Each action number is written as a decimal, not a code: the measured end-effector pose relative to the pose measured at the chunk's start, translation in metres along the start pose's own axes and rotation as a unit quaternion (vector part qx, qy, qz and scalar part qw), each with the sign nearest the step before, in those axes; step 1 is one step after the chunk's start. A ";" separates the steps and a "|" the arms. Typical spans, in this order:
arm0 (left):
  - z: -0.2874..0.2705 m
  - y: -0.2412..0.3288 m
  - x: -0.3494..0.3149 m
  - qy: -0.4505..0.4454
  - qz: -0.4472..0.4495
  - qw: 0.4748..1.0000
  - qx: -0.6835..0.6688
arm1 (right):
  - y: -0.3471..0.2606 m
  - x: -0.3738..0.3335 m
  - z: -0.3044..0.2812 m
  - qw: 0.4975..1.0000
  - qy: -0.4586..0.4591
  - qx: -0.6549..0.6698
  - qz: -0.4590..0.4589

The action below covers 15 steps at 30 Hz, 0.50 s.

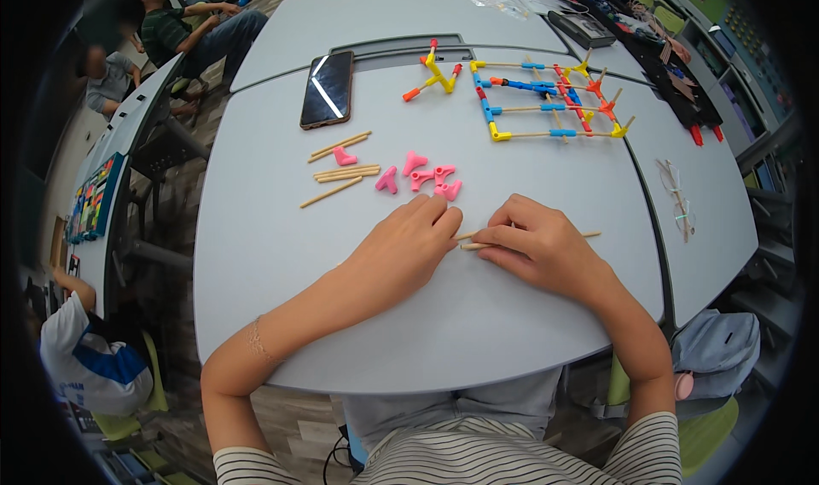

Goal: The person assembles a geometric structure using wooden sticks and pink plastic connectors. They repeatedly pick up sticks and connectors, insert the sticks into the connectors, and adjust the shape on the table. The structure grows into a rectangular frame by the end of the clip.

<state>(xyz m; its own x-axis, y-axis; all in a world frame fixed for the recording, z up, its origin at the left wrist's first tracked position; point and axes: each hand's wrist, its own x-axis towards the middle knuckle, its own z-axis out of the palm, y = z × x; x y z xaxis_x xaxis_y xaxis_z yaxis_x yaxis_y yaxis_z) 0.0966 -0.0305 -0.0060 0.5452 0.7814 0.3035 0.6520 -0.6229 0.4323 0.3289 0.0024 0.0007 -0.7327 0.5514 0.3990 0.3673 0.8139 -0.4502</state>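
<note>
My right hand (536,239) is closed in a pinch on a thin wooden stick (473,247) just over the table. Beside it is a second stick (593,234), which sticks out past the right side of that hand. My left hand (411,236) is curled, its fingertips close to the sticks' left ends; what lies inside its fingers is hidden. Just beyond my left hand lie several pink connectors (415,162), and one more pink connector (345,156) rests among several loose wooden sticks (345,174) to the left.
A phone (327,90) lies at the far left of the white table (281,272). Farther back stand a small yellow, red and orange connector piece (438,79) and a colourful stick frame (546,101). Bundled sticks (678,199) lie on the right-hand table. Other people sit to the left.
</note>
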 end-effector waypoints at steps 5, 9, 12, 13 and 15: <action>0.023 -0.007 -0.001 0.097 0.069 0.990 0.074 | 0.005 0.002 0.006 1.000 0.011 0.025 -0.007; 0.013 -0.003 -0.008 0.131 0.071 0.981 0.123 | 0.009 0.003 0.006 0.999 0.028 0.037 -0.006; 0.003 -0.006 -0.022 0.124 0.042 0.982 0.136 | 0.010 0.004 0.005 0.999 0.034 0.032 0.003; 0.000 -0.007 -0.025 0.114 0.027 0.987 0.113 | 0.012 0.003 0.004 0.999 0.032 0.031 0.007; -0.005 -0.007 -0.029 0.091 -0.004 0.994 0.068 | 0.015 0.002 0.002 0.999 0.036 0.028 0.023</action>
<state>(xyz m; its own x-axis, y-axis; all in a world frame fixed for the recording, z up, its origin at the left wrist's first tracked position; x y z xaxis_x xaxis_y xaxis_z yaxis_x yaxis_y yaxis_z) 0.0739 -0.0483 -0.0136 0.4431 0.7724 0.4551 0.7275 -0.6064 0.3208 0.3315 0.0153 -0.0066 -0.6724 0.6006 0.4326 0.3644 0.7773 -0.5128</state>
